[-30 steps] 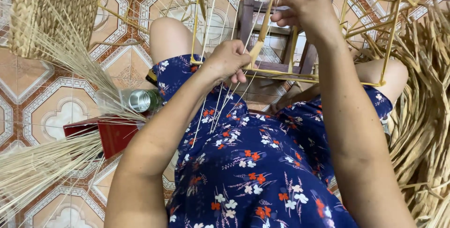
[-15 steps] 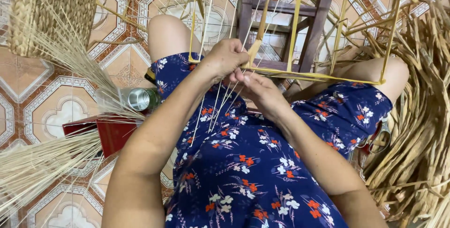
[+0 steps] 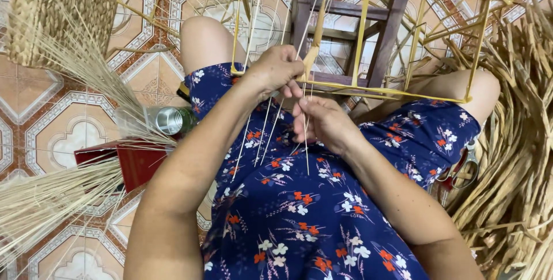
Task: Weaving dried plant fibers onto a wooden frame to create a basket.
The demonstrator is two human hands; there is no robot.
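Observation:
A yellow wire frame rests across my knees, over a dark wooden stool. Thin pale straw strands hang down from the frame's near bar onto my blue flowered dress. My left hand grips the near bar where a flat straw strip is wrapped, fingers closed on it. Just below, my right hand pinches one or two of the hanging strands between thumb and fingers.
A bundle of loose pale straw lies at the left over a red box. A green bottle lies beside my left thigh. A woven basket stands top left. Dried flat leaves pile up at the right, scissors beside them.
My right hand came down from the top of the frame to just below the near bar and took hold of the hanging strands. My left hand stayed on the bar.

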